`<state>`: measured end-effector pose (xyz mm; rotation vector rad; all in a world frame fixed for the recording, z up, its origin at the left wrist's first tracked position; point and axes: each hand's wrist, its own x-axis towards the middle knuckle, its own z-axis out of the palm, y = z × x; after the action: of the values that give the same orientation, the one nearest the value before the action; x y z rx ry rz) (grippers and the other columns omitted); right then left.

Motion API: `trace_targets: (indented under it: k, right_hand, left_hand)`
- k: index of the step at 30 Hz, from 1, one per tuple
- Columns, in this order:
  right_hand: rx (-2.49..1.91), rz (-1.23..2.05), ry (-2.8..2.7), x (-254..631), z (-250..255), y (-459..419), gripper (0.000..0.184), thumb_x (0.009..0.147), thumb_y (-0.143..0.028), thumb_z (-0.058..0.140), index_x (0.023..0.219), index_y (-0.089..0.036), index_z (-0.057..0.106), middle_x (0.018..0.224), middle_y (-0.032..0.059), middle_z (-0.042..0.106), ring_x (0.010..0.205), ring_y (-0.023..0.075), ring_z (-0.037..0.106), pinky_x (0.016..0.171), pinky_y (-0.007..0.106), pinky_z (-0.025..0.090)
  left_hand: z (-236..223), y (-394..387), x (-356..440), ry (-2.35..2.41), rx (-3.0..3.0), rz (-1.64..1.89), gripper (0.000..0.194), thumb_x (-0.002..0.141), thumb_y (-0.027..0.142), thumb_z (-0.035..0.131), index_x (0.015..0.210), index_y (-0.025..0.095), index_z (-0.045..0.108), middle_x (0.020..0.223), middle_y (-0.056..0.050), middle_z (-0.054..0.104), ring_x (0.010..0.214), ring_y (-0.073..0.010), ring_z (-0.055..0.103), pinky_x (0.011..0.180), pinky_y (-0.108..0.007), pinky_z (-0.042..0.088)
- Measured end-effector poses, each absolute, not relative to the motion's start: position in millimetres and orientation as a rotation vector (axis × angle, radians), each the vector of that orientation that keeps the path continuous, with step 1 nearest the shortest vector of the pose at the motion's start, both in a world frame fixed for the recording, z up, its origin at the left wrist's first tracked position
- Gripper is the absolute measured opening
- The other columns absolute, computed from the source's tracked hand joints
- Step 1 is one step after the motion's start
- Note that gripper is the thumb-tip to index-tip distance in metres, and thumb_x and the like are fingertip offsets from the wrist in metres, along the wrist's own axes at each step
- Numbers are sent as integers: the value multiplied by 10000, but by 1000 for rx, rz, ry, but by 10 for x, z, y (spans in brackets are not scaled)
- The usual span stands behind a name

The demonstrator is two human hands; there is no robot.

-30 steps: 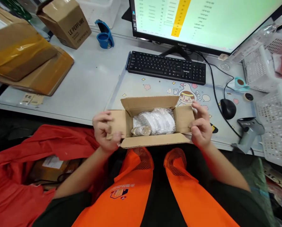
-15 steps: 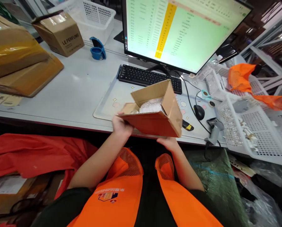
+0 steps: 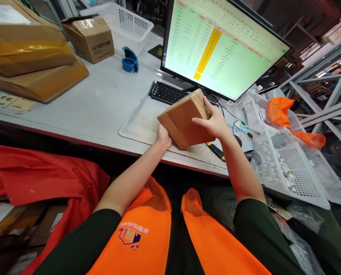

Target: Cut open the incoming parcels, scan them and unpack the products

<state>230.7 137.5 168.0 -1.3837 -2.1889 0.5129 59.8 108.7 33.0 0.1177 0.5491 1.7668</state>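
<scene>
Holding the cardboard box (image 3: 184, 120) from its lower left, the left hand (image 3: 164, 138) hides its fingers, their spread untellable; between both hands' fingers the box, gaping earlier, now tilts, contents unseen, so closing seems underway; the right hand (image 3: 215, 123) clasps its end, thumb and fingers apart.

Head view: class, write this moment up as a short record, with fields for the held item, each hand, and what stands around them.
Held item: brown cardboard box, tilted, contents not visible
Left hand: at the box's lower left corner, fingers partly hidden
Right hand: gripping the box's right end
Behind the box: black keyboard, partly hidden; black-framed monitor, lit
Left of keyboard: round blue plastic container, lid open; brown carton printed LE PERFUME
Right of keyboard: white perforated plastic baskets
</scene>
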Motion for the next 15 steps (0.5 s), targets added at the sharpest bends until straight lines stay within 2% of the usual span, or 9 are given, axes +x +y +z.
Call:
trace_targets:
  k: [3,6,8,10,13,15]
  right_hand:
    - [-1367,554,-2272,2272,1864,1559,1095,670,-731,849,1627,-349,478,1492,85,572,1354,425,548,1215,666,380]
    - [-1314,618,-2211,2531,1948,1709,1046,648,-667,886,1582,-353,537,1449,45,628,1332,394,575,1209,631,413]
    - [-1274,715,-2072,2852,1884,1765,991,641,-640,895,1534,-341,584,1397,32,670,1303,366,608,1176,586,470]
    - [-1226,825,-1855,3237,1715,1763,890,652,-641,876,1445,-309,644,1318,38,712,1254,347,649,1114,552,535]
    - [-1133,874,-1430,3796,1353,1645,756,650,-684,825,1253,-246,700,1189,64,745,1203,348,684,1037,558,586]
    - [-1069,845,-1166,4079,1112,1516,713,623,-713,805,1145,-239,701,1133,63,750,1191,350,691,1012,580,599]
  left_hand:
    - [205,1117,555,722,243,1735,351,940,471,539,978,171,716,1026,-97,794,1069,-278,735,1001,-403,582]
    - [114,1125,454,1092,654,1726,339,905,477,557,996,187,707,1129,-112,778,1210,-291,688,1106,-436,528]
    - [113,1098,390,1231,874,1717,320,838,417,655,1045,182,716,1264,-138,740,1341,-315,611,1222,-464,423]
    - [148,1029,371,1335,1147,1676,439,783,376,736,1161,152,714,1437,-186,650,1496,-355,465,1308,-494,285]
    - [212,873,458,1540,1859,1412,650,836,463,747,1379,124,635,1634,-238,452,1609,-427,262,1327,-621,155]
    - [250,781,574,1562,2188,1198,667,864,534,741,1397,146,638,1645,-248,434,1599,-473,263,1297,-722,105]
